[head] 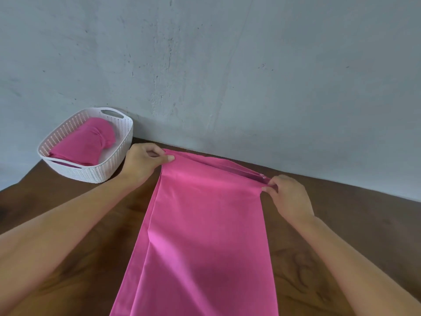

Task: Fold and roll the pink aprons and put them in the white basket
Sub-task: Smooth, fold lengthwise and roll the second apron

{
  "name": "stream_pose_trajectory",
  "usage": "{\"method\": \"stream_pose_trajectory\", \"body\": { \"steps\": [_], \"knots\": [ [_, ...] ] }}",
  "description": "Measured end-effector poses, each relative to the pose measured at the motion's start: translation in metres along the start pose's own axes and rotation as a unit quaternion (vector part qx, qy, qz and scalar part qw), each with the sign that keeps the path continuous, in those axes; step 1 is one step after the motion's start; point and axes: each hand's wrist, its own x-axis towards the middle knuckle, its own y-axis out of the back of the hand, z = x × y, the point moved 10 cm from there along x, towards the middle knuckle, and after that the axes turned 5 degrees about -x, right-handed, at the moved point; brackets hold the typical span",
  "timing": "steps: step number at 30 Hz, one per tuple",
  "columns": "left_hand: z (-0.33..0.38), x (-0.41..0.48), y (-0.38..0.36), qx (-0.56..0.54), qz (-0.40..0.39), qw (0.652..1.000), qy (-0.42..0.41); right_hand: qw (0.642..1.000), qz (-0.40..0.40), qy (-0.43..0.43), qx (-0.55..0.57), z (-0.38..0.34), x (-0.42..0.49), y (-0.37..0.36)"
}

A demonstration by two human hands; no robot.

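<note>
Both hands, left [141,161] and right [289,197], pinch the pink apron's [205,236] far corners beside the white basket [109,165]

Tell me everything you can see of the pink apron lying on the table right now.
The pink apron is plain, smooth cloth, folded lengthwise into a long layered band, with layer edges stepped along its left side. It lies flat on the brown wooden table, running from near the wall out of the frame's bottom. The left hand pinches its far left corner, the right hand its far right corner, beside small metal eyelets.
</note>
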Motion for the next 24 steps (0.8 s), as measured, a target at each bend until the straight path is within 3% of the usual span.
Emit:
{"method": "stream_pose_trajectory", "body": {
  "steps": [10, 18, 24],
  "knots": [
    [-0.029, -0.074, 0.011, 0.052, -0.089, 0.995, 0.005, 0.996, 0.074, 0.041, 0.037, -0.02, -0.109, -0.006],
    [-0.039, -0.106, 0.006, 0.093, -0.127, 0.988, 0.007, 0.996, 0.04, -0.02, 0.072, -0.01, -0.152, -0.043],
    [-0.042, -0.124, 0.01, 0.11, -0.106, 0.988, 0.009, 0.995, 0.037, -0.044, 0.078, -0.008, -0.168, -0.058]
  ]
}}
